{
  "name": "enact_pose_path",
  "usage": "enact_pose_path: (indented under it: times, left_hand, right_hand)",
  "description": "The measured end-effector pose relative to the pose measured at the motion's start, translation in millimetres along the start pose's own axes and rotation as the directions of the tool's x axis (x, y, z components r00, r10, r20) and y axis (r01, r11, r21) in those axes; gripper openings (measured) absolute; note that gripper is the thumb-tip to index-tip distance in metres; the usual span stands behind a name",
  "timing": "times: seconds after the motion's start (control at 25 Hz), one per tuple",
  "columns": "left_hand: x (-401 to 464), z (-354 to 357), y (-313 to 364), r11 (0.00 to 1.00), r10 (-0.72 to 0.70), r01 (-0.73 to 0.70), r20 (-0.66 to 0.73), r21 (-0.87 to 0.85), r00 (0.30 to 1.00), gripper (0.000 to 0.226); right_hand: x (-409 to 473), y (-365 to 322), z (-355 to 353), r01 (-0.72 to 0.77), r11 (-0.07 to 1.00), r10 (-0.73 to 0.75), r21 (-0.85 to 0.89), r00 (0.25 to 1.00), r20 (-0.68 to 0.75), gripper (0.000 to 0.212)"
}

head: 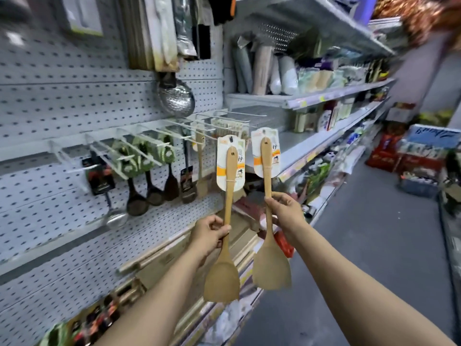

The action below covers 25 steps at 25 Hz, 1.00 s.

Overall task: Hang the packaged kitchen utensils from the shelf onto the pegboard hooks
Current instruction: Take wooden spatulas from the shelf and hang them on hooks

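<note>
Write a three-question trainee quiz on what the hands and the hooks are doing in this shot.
1. True or false: each hand holds a wooden spatula by its handle.
2. Which spatula's card sits higher? A) left B) right
3. What hangs on the pegboard above the hook row?

Key:
1. True: left hand holds left spatula, right hand holds right spatula.
2. B
3. A metal strainer on the pegboard, above the hooks.
</note>
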<state>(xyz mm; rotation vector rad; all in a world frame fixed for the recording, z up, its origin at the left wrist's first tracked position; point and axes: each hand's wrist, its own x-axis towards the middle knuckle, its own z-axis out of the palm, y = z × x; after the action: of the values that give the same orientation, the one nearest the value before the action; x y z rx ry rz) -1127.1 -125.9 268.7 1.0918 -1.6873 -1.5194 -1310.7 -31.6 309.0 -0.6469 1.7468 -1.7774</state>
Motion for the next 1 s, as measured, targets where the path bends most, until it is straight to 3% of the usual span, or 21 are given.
enact_pose_path:
  times: [0.12, 0.28, 0.48, 0.68, 1.0]
  left_hand:
    - [55, 50, 2, 0.999, -0.02, 0.02, -0.034, 0.026, 0.999, 0.013]
    - [112, 117, 6, 0.999, -0.032, 0.036, -0.169, 0.017, 0.985, 0.011]
    - [141, 187, 13, 0.994, -0.073, 0.096, -0.32, 0.057, 0.945, 0.017]
    - [162, 199, 19, 0.993, -0.091, 0.114, -0.429, 0.027, 0.899, 0.012]
    - [208, 203, 2, 0.992, -0.106, 0.125, -0.481, 0.009, 0.87, 0.01]
  right_hand:
    - [78, 4, -31, 0.004, 1.0, -0.004, -0.013, 1.0, 0.03, 0.018]
    - [187, 6, -66, 0.019, 0.999, -0.013, -0.035, 0.989, 0.145, 0.009]
    - [276, -1, -92, -0.064, 0.995, 0.085, -0.072, 0.934, 0.347, 0.009]
    - [321, -7, -74, -0.057, 0.995, 0.086, -0.076, 0.877, 0.474, 0.013]
    - [368, 26, -49, -0.097, 0.995, 0.097, -0.027, 0.842, 0.531, 0.013]
